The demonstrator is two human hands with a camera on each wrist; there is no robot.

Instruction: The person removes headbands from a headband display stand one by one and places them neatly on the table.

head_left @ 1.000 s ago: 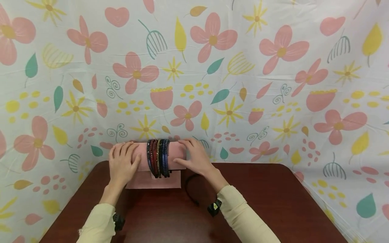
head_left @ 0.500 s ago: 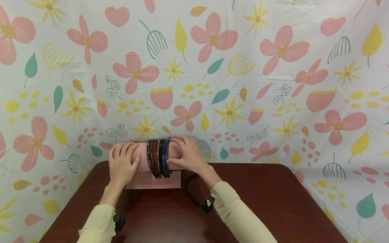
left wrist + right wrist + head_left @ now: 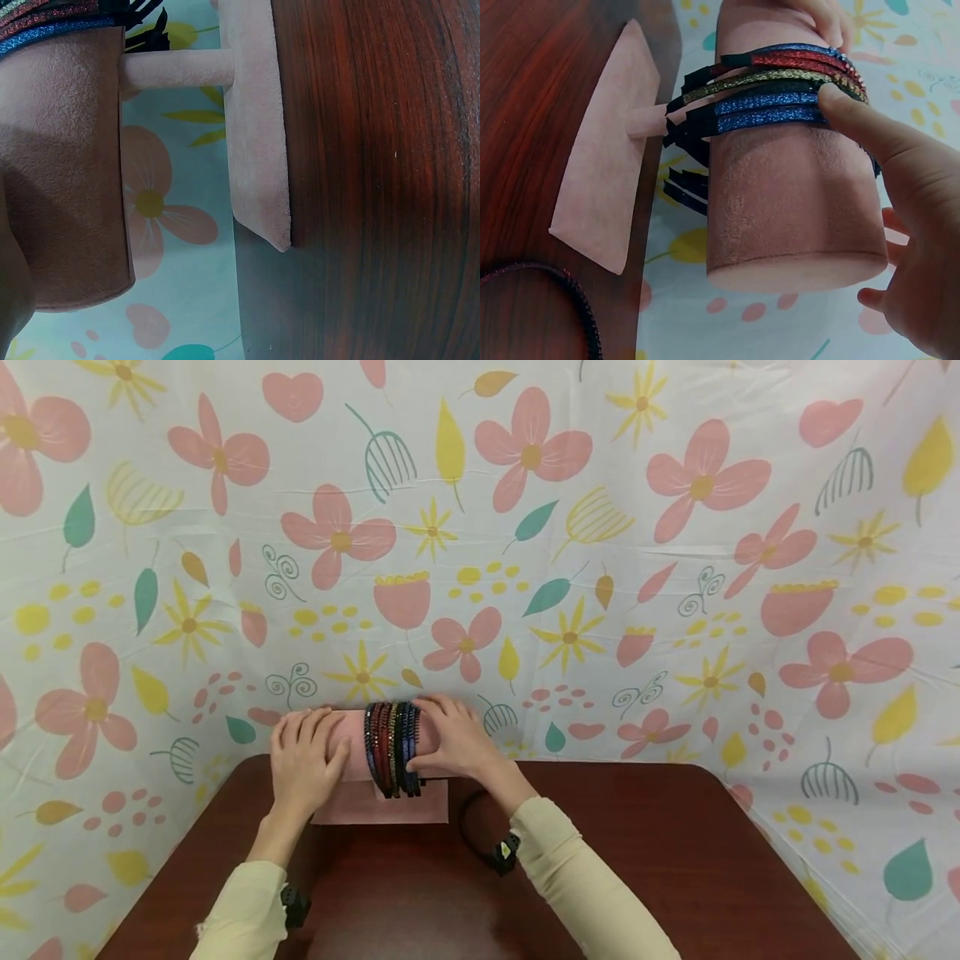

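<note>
A pink fabric headband stand (image 3: 352, 806) has a thick padded roll (image 3: 780, 202) on a short post. Several glittery headbands (image 3: 390, 747) in red, gold, black and blue sit side by side round the roll's middle. My left hand (image 3: 303, 764) holds the roll's left end, fingers over the top and thumb in front. My right hand (image 3: 457, 739) curves round the right part of the roll, thumb tip on the outermost blue headbands (image 3: 769, 112) and fingertips over the back. In the right wrist view, some of its fingertips are hidden behind the roll.
A dark headband (image 3: 468, 827) lies on the brown wooden table (image 3: 637, 860), to the right of the stand. A white cloth (image 3: 570, 568) with flowers and leaves hangs behind the table. Black wrist cameras (image 3: 506, 852) sit near my sleeves.
My right hand has slid left along the roll from its right end, bringing the thumb and fingertips to the blue headbands. My left hand has stayed in place.
</note>
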